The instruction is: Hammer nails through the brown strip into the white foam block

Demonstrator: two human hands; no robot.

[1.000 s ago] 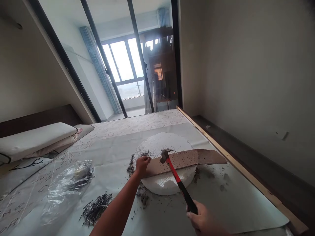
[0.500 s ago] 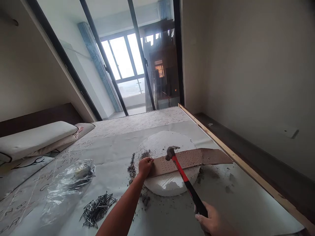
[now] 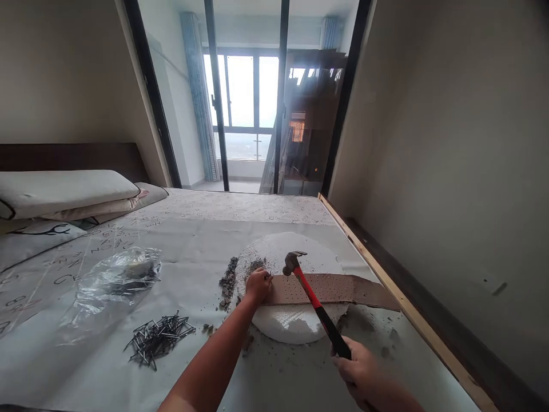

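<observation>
My right hand (image 3: 358, 366) is wrapped round the black grip of a claw hammer (image 3: 311, 293) with a red and black handle. The hammer's head hovers over a long brown strip (image 3: 330, 289) dotted with rows of small holes. At the strip's left end, my left hand (image 3: 259, 286) is closed in a pinch on what looks like a nail, mostly hidden by the fingers. Beneath the strip lies a round white slab (image 3: 281, 329), crumbly at its edge. The strip's right end reaches past the slab towards the wooden rail.
Left of my forearm lies a pile of loose nails (image 3: 159, 339), with a clear plastic bag (image 3: 115, 286) behind it. Grey crumbs (image 3: 229, 283) lie beside the slab. A wooden rail (image 3: 386, 277) edges the bed on the right; pillows (image 3: 68, 191) are stacked at the left.
The view has levelled out, shifting the whole scene in the picture. The hammer head stays above the strip, slightly further left over it. Both hands keep their grips.
</observation>
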